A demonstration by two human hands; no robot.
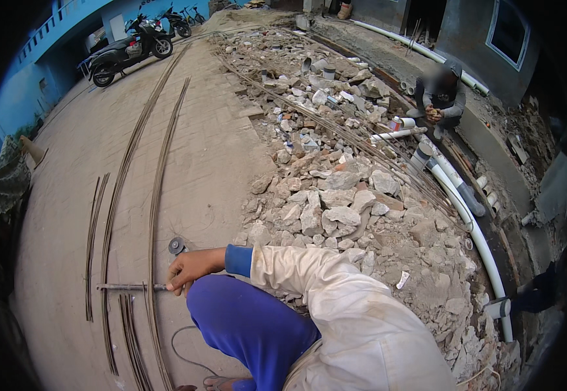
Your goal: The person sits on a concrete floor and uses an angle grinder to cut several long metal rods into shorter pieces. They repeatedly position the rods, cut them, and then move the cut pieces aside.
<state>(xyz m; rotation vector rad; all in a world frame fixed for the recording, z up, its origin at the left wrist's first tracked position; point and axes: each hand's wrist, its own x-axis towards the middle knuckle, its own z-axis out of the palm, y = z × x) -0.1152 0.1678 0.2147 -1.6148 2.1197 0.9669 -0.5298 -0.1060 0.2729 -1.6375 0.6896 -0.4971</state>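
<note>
My right hand reaches across my bent knee, its fingers curled down over the right end of a dark metal bar. The bar lies crosswise over long, thin steel rods on the ground. More bunches of rods run alongside: a long one, a short one at the left and another short one nearer me. Just beyond my hand sits an angle grinder, its body partly hidden by the hand and forearm. My left hand is out of view.
Broken rubble heaps up to the right, bordered by white pipes. A person squats beyond it. A thin cable curls near my foot. Scooters stand at the far left, near a traffic cone.
</note>
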